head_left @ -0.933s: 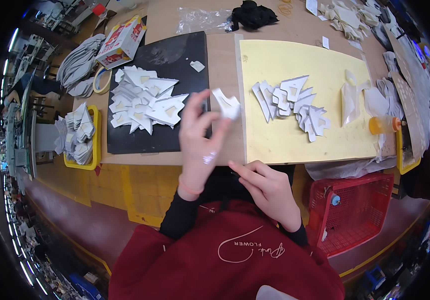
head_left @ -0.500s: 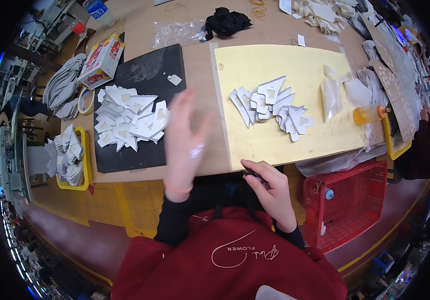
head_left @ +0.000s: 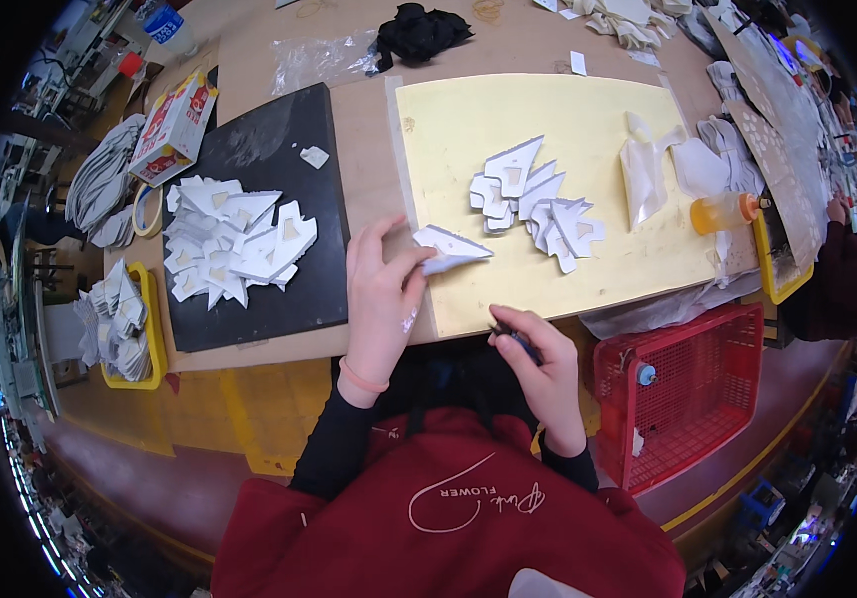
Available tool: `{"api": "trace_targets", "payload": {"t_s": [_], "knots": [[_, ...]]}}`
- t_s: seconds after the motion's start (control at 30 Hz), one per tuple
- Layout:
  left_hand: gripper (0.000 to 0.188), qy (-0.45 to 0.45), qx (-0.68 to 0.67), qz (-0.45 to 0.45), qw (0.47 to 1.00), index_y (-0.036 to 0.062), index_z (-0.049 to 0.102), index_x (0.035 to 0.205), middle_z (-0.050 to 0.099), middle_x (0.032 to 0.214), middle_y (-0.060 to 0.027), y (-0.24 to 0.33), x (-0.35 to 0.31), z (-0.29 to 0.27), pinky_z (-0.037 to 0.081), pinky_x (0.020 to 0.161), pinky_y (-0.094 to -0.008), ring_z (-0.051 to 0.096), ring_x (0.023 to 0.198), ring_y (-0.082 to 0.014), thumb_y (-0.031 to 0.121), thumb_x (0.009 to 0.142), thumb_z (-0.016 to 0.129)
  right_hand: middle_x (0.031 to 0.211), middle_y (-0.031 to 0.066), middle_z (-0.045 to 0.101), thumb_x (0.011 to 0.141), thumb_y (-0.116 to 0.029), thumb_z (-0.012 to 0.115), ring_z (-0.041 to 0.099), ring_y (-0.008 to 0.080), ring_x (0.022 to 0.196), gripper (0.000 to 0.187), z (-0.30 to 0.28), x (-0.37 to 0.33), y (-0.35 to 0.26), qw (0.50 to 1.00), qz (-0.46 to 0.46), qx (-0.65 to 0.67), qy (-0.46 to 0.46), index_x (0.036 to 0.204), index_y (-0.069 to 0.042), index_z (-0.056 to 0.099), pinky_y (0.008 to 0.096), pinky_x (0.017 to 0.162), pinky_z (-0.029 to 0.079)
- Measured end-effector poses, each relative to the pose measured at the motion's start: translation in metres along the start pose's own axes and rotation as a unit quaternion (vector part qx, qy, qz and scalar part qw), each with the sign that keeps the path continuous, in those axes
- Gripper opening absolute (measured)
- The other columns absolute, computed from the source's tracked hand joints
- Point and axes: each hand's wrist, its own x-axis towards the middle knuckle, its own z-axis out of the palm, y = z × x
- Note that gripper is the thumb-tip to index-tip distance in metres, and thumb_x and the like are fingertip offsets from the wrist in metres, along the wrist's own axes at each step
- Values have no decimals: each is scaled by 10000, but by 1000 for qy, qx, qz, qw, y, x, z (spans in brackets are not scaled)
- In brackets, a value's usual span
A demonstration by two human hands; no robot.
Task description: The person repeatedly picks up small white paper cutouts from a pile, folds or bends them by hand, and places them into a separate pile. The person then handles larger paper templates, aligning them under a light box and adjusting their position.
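Note:
My left hand (head_left: pixel 380 284) pinches one end of a white pointed cut piece (head_left: pixel 454 245) between thumb and fingers. It holds the piece low over the left edge of the pale yellow board (head_left: pixel 568 289). My right hand (head_left: pixel 540 367) is closed around a small dark tool (head_left: pixel 518 342), mostly hidden by the fingers, by the board's front edge. Similar white pieces (head_left: pixel 511 169) overlap in a cluster on the yellow board. A larger heap of white pieces (head_left: pixel 232 237) covers part of the black board (head_left: pixel 259 140) on the left.
A yellow tray (head_left: pixel 159 339) of pieces stands at the left, near a tape roll (head_left: pixel 148 211) and a box (head_left: pixel 175 128). An orange bottle (head_left: pixel 725 212) and translucent sheets (head_left: pixel 648 179) lie at the right. Below sits a red crate (head_left: pixel 683 399). Black cloth (head_left: pixel 423 35) lies at the back.
My left hand has moved right, from between the boards to the yellow board's edge, and now holds a white piece. The cluster there has lost its leftmost pieces. My right hand keeps the dark tool.

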Motion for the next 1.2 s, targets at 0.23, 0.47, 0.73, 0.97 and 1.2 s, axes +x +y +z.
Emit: {"api": "trace_targets", "payload": {"t_s": [0.23, 0.47, 0.73, 0.97, 1.2], "knots": [[141, -117, -498, -245, 824, -21, 630, 990, 689, 1054, -108, 12, -18, -19, 560, 750, -258, 686, 902, -138, 22, 895, 725, 923, 77, 668, 875, 12, 700, 601, 116, 708, 354, 1, 15, -30, 986, -151, -54, 37, 1227, -28, 685, 231, 610, 469], [222, -98, -518, -141, 838, -61, 634, 1109, 659, 1052, -82, 33, -18, -37, 564, 785, -229, 657, 890, -105, -57, 897, 701, 883, 101, 682, 858, 51, 694, 679, 173, 725, 283, 6, 21, -44, 964, -230, -123, 43, 1130, -18, 726, 275, 602, 521], [365, -71, -466, -117, 874, -54, 662, 1199, 667, 1098, -106, 44, -22, -34, 564, 819, -273, 681, 957, -144, -85, 842, 730, 890, 103, 680, 855, 58, 695, 675, 175, 723, 254, 15, 16, -38, 971, -214, -90, 65, 1092, -19, 746, 270, 616, 524], [403, -29, -354, -51, 933, -13, 695, 1186, 693, 987, -117, 43, -23, -32, 557, 752, -275, 694, 848, -157, -55, 788, 745, 925, 100, 681, 840, 61, 704, 664, 169, 724, 315, 14, 16, -33, 954, -260, -134, 74, 1146, -8, 726, 270, 624, 521], [382, -163, -344, -16, 924, 7, 689, 1194, 626, 877, -90, 42, -23, -40, 524, 662, -278, 618, 716, -160, -64, 819, 715, 948, 31, 654, 866, 14, 731, 526, 29, 669, 445, 9, 17, -28, 993, -56, 79, 68, 1294, 54, 617, 177, 577, 394]]}}
